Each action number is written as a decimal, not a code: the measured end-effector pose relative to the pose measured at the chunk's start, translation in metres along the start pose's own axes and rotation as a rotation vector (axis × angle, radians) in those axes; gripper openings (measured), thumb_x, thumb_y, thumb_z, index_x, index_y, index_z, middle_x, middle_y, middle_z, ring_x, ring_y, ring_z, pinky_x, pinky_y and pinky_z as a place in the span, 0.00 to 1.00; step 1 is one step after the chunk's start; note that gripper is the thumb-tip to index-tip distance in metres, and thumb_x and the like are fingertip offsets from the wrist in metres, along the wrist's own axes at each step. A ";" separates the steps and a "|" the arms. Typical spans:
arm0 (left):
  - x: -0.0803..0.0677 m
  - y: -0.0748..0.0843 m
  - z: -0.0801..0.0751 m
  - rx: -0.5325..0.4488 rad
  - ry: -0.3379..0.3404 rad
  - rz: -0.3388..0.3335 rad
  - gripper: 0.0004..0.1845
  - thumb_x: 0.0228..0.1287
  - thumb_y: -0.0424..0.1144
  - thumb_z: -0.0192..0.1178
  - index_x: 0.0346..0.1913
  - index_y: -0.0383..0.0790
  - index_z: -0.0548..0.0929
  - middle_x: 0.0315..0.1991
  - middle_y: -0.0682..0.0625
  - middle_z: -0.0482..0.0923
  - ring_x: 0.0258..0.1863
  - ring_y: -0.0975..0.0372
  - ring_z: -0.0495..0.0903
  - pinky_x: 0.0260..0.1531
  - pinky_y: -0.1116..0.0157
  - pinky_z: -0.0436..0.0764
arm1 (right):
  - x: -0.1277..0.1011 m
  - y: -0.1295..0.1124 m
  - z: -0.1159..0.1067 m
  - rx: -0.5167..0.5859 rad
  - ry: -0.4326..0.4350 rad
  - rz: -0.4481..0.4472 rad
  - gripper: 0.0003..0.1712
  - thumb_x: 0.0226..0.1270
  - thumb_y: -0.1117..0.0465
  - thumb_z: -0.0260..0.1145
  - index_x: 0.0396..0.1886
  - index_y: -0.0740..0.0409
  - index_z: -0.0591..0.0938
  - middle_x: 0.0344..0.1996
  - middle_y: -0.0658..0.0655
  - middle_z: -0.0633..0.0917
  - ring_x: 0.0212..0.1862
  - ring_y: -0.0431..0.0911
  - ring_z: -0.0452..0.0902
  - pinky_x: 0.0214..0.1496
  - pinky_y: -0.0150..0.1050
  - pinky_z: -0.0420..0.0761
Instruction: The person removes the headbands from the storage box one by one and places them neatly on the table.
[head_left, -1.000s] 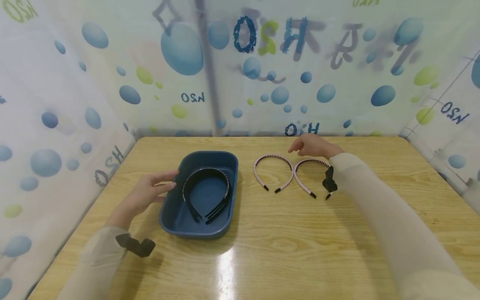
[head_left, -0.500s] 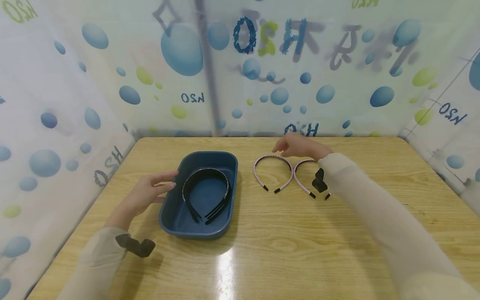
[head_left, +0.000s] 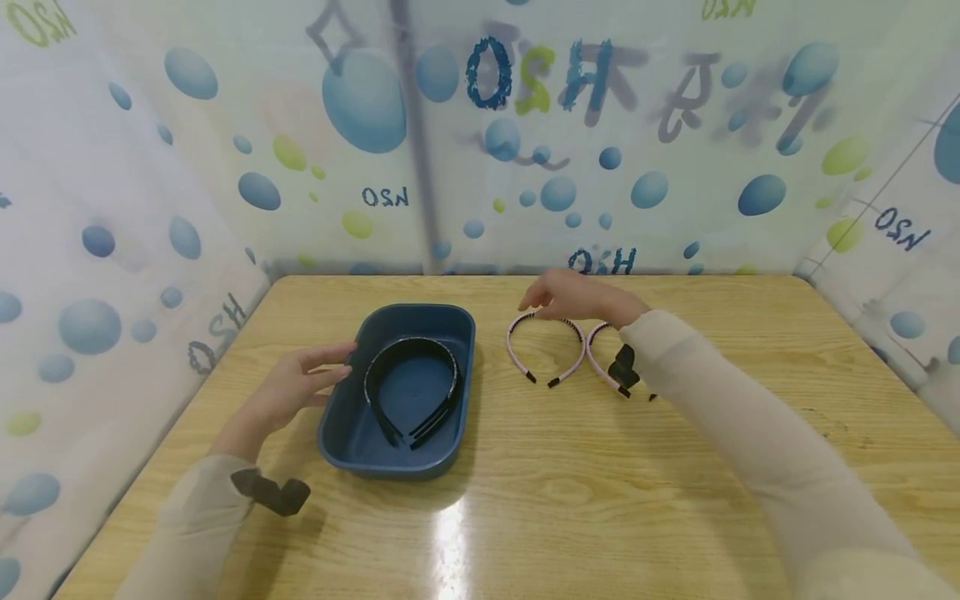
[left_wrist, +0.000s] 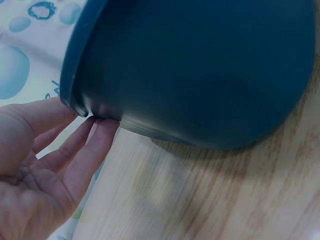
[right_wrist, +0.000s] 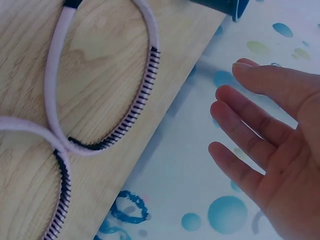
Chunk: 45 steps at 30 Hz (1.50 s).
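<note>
Above pink headband point(head_left: 545, 346), right hand point(head_left: 567, 296) outstretched, fingers loose

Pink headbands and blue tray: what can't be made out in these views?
- Second pink headband: in the head view the right hand's sleeve covers its right half; in the right wrist view the frame edge cuts it off.
- Blue tray: the left wrist view shows only its outer wall, so the black headbands inside are hidden there.
- Right hand: whether its fingertips touch the first pink headband is unclear.
</note>
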<state>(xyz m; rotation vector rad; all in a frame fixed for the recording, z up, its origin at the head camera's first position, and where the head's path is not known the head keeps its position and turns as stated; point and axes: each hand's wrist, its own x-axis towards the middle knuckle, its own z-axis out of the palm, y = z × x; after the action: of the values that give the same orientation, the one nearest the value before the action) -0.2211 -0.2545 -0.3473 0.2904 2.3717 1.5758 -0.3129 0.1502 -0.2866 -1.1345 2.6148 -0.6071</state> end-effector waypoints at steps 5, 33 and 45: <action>0.000 0.000 0.001 0.005 -0.001 0.004 0.30 0.66 0.40 0.55 0.67 0.33 0.60 0.67 0.37 0.55 0.64 0.42 0.56 0.48 0.48 0.72 | 0.005 -0.013 0.003 -0.010 -0.023 -0.009 0.14 0.63 0.68 0.60 0.49 0.60 0.81 0.48 0.57 0.81 0.48 0.51 0.75 0.50 0.44 0.75; 0.002 -0.002 0.000 0.016 0.001 0.000 0.30 0.66 0.41 0.56 0.67 0.33 0.61 0.67 0.37 0.56 0.64 0.43 0.57 0.48 0.48 0.72 | 0.055 -0.066 0.020 -0.044 -0.098 -0.120 0.14 0.64 0.65 0.60 0.50 0.60 0.81 0.47 0.54 0.80 0.48 0.45 0.75 0.50 0.37 0.73; 0.000 0.000 0.000 -0.022 0.007 0.019 0.30 0.66 0.39 0.56 0.67 0.31 0.60 0.66 0.35 0.56 0.63 0.42 0.57 0.46 0.51 0.75 | 0.078 -0.089 0.027 -0.087 -0.143 -0.118 0.15 0.64 0.66 0.60 0.50 0.60 0.81 0.46 0.54 0.81 0.48 0.44 0.75 0.50 0.34 0.73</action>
<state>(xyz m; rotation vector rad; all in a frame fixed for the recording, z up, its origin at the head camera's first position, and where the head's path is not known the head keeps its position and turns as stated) -0.2213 -0.2541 -0.3470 0.3035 2.3624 1.6126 -0.2985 0.0310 -0.2731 -1.3152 2.4885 -0.4207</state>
